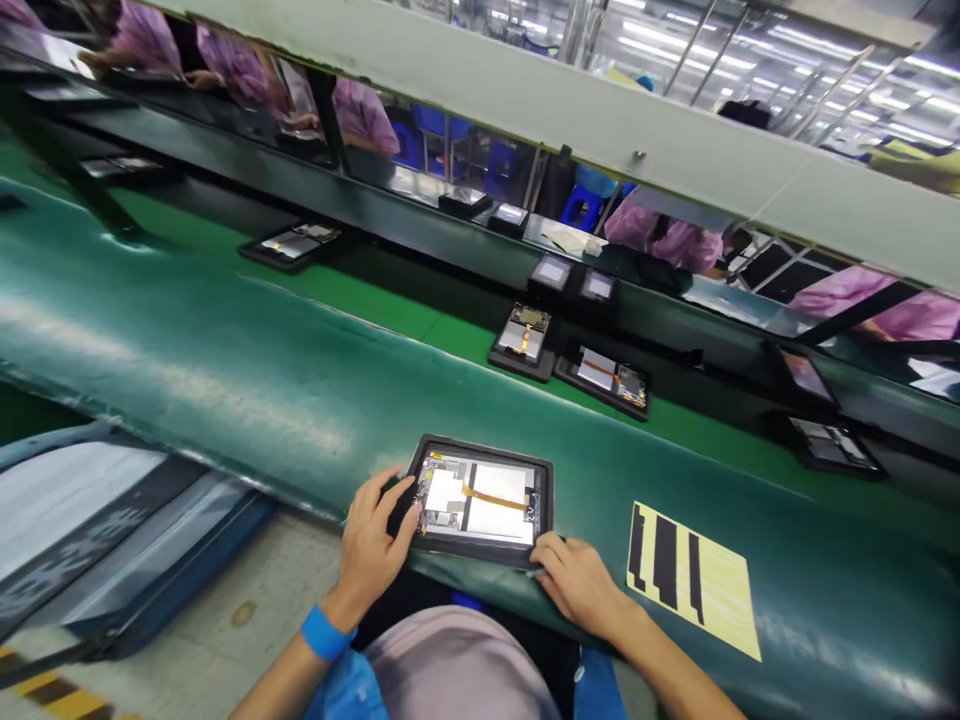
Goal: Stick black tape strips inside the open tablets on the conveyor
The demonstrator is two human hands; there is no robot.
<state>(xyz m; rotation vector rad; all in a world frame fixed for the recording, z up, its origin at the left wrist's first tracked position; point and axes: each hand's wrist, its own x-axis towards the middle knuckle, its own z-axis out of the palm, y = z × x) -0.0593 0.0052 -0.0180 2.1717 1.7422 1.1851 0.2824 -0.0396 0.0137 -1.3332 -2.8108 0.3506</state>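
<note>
An opened tablet (499,495) lies in a black tray (546,480) on the green worktop in front of me. Its insides show: a white battery, an orange flat cable across it and a circuit board on the left. My left hand (375,530) is at the tray's left edge, with fingers spread and fingertips touching the rim. At the tray's lower right corner, my right hand (577,583) has its fingers curled together. A small greyish tip pokes out beneath them, too small to name. To the right lies a yellow sheet (727,590) bearing black strips.
Beyond the worktop (225,350) runs a green conveyor belt (405,315) carrying several more opened tablets, such as one tablet (523,335) ahead of me. People in pink sleeves (364,115) sit across the line. A grey-blue bin (135,540) stands at lower left. A pale beam (525,90) crosses above.
</note>
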